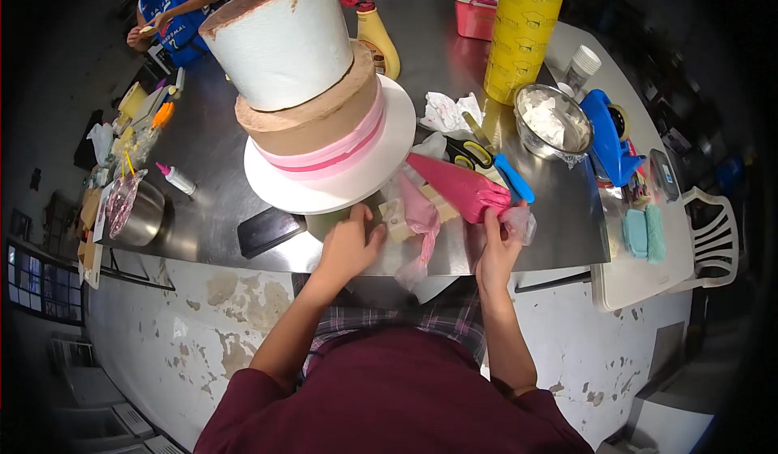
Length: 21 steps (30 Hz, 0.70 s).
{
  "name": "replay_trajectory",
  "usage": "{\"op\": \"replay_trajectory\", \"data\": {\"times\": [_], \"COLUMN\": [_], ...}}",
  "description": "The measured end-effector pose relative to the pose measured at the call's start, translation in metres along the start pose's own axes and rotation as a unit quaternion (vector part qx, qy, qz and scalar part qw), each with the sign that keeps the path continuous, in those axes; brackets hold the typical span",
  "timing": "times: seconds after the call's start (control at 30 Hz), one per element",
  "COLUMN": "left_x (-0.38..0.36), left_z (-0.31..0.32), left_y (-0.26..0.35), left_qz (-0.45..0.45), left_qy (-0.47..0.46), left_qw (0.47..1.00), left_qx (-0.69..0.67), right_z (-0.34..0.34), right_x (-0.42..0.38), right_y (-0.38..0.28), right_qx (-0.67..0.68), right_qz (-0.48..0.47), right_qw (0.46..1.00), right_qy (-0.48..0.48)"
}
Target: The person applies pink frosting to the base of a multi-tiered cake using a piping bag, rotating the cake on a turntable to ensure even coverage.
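My right hand point(496, 253) pinches the gathered end of a piping bag point(466, 188) filled with deep pink frosting; its tip points up and left. My left hand point(350, 242) is at the front rim of the white cake board point(275, 187), fingers bent, thumb apart; part of the fingers is hard to see under the rim. On that board stands a two-tier cake point(296, 73): a white upper tier over a brown lower one with pink bands around its bottom. A lighter pink piping bag point(419, 215) lies between my hands, its twisted end hanging over the table edge.
A phone point(271, 232) lies left of my left hand. Scissors point(470, 156) and a blue-handled spatula point(514, 180) are beyond the piping bag. A bowl of white cream point(555, 122) and a yellow roll point(525, 33) stand right. A person point(173, 8) works at far left.
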<state>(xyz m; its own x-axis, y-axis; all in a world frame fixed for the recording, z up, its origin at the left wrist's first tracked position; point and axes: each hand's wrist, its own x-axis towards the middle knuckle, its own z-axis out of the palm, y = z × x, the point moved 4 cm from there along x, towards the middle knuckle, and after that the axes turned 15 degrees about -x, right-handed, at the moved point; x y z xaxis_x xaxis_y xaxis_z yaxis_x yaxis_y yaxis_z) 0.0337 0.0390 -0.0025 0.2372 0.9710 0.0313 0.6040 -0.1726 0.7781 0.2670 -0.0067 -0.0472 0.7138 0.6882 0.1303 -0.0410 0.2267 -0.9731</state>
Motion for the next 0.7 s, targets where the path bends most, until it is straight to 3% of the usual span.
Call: {"op": "replay_trajectory", "data": {"times": [0.03,0.1,0.23,0.3,0.4,0.47,0.5,0.6,0.7], "left_x": [-0.006,-0.015,-0.024,-0.021,-0.002,-0.001,-0.002,0.009,0.007], "left_z": [-0.001,-0.003,-0.001,0.015,0.056,0.059,0.062,0.078,0.088], "left_y": [0.000,-0.001,0.037,0.054,0.056,0.077,0.085,0.089,0.108], "left_qz": [0.023,0.069,0.048,0.066,0.037,-0.115,-0.191,-0.246,-0.276], "left_qy": [0.017,0.050,0.012,-0.030,-0.097,-0.096,-0.095,-0.158,-0.191], "left_qw": [0.999,0.993,0.979,0.954,0.862,0.786,0.734,0.669,0.583], "left_qx": [-0.028,-0.084,-0.200,-0.290,-0.495,-0.600,-0.645,-0.684,-0.740], "right_z": [0.004,0.008,0.024,0.027,0.027,0.025,0.019,-0.004,-0.025], "right_x": [0.005,0.018,0.024,0.029,0.033,0.030,0.030,0.023,0.003], "right_y": [-0.001,0.017,0.018,0.023,0.012,-0.012,-0.019,-0.043,-0.070], "right_qx": [-0.016,-0.016,0.058,0.094,0.175,0.223,0.228,0.230,0.206], "right_qz": [-0.032,-0.043,-0.005,0.007,0.052,0.098,0.078,0.019,-0.111], "right_qw": [0.998,0.997,0.997,0.990,0.971,0.949,0.948,0.948,0.951], "right_qy": [0.054,0.068,0.055,0.108,0.157,0.201,0.209,0.218,0.200]}}
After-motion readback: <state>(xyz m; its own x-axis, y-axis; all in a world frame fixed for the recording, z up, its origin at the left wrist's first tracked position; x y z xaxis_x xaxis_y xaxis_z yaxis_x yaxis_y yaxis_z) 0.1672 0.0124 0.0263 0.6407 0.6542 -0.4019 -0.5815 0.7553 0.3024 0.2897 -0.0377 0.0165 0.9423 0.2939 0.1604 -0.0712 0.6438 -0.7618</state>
